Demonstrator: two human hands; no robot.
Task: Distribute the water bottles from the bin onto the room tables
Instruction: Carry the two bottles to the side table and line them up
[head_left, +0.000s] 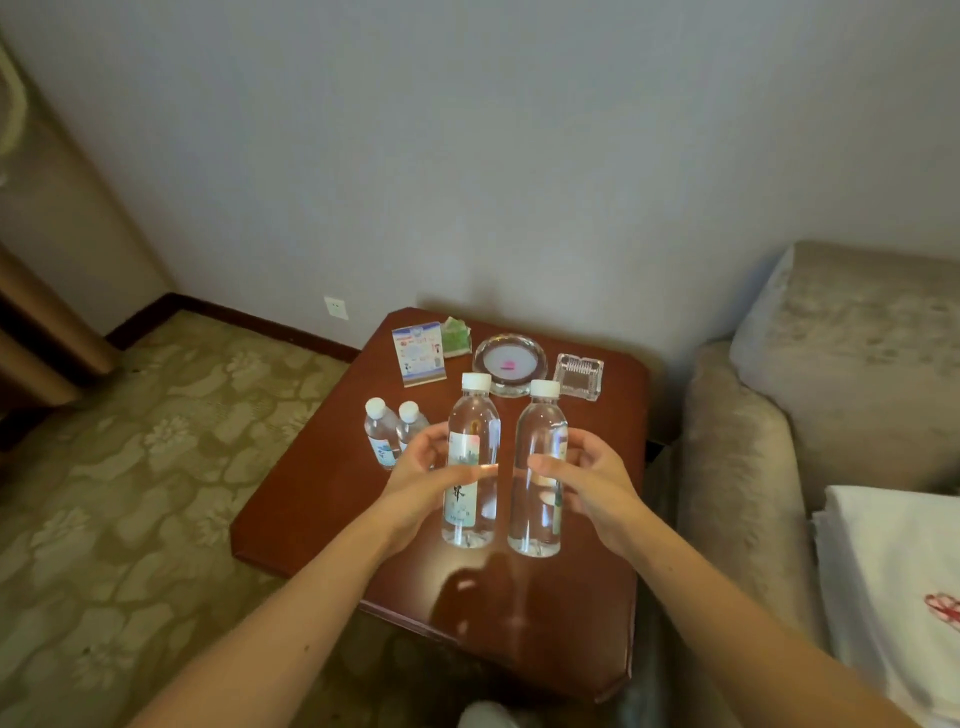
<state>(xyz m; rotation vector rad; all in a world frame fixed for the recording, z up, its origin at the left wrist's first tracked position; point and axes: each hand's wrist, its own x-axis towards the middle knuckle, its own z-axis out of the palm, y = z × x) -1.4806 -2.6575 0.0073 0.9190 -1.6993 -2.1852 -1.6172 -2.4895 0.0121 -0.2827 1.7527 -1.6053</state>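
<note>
The left hand (415, 483) is gripping the left water bottle (472, 415) and the right hand (592, 483) is gripping the right water bottle (540, 431), both upright, side by side between the hands.

The left tall bottle (472, 415) and right tall bottle (540, 431), clear, full and white-capped, are upright side by side over the middle of the brown table (322, 493). The left hand (421, 483) grips one and the right hand (597, 483) the other. At their ten o'clock, a small bottle (381, 434) and a second small bottle (413, 423) stand touching.
</note>
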